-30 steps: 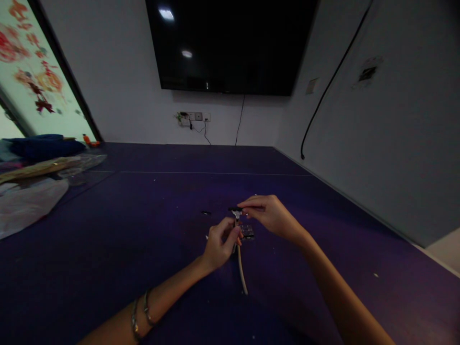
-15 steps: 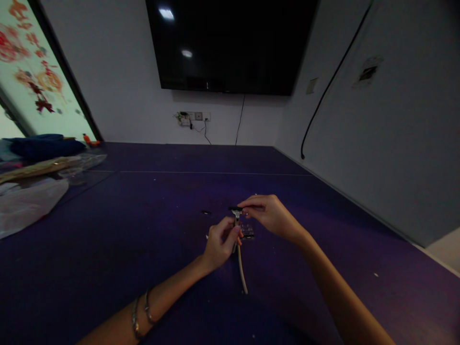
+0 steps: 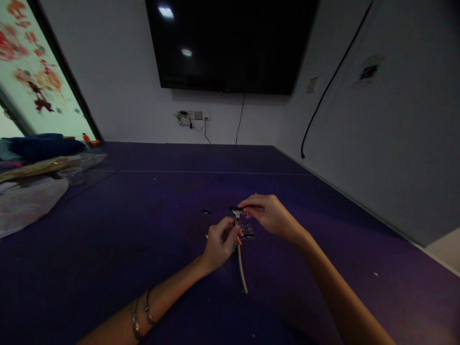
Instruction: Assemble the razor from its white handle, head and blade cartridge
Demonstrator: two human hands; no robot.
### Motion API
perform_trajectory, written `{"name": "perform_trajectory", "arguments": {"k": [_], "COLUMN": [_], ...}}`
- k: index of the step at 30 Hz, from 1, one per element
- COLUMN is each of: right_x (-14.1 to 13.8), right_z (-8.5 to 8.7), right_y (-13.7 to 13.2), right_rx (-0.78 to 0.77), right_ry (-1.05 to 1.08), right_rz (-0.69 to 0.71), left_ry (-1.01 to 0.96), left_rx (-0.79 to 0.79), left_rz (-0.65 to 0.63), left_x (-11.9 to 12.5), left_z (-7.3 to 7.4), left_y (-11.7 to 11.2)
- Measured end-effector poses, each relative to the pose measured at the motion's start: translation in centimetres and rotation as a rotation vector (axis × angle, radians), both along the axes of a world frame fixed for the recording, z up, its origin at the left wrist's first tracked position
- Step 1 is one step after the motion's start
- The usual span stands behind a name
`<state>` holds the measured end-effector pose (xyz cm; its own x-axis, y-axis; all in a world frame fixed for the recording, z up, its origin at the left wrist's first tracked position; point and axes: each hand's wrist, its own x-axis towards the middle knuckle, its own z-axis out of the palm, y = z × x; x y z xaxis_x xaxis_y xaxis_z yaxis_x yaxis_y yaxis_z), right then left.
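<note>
My left hand (image 3: 221, 243) is closed around the handle of a razor (image 3: 236, 216), which stands upright with its silver neck and dark T-shaped head at the top. The fingertips of my right hand (image 3: 268, 213) pinch the right end of that dark head. A pale, thin, cord-like strip (image 3: 242, 273) runs down from beneath my left fingers toward me; its upper end is hidden. Just behind the left fingers lies a small clear plastic case (image 3: 247, 231) with dark parts. A small black piece (image 3: 206, 212), perhaps a razor cartridge, lies on the surface to the left.
The purple-blue surface (image 3: 143, 215) stretches to the wall. At the far left are plastic bags (image 3: 32, 203) and dark blue cloth (image 3: 45, 146). A large black screen (image 3: 233, 43) hangs above wall sockets (image 3: 196, 116). A black cable (image 3: 334, 76) hangs on the right wall.
</note>
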<state>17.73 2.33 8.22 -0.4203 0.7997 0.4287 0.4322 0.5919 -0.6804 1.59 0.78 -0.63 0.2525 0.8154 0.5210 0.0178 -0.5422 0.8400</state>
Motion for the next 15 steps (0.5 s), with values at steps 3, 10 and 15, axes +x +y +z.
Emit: {"name": "perform_trajectory", "arguments": {"k": [3, 10, 15], "right_x": [-0.1, 0.1, 0.0], "right_z": [0.1, 0.0, 0.2], "right_y": [-0.1, -0.2, -0.2], "right_rx": [0.008, 0.018, 0.029], "right_ry": [-0.02, -0.052, -0.041], "right_rz": [-0.01, -0.026, -0.018], "left_ry": [-0.003, 0.005, -0.006], "left_rx": [-0.006, -0.059, -0.097], "left_rz": [0.016, 0.035, 0.008], "left_x": [0.1, 0.3, 0.2], "left_z": [0.1, 0.6, 1.1], "left_y": [0.0, -0.2, -0.3]}}
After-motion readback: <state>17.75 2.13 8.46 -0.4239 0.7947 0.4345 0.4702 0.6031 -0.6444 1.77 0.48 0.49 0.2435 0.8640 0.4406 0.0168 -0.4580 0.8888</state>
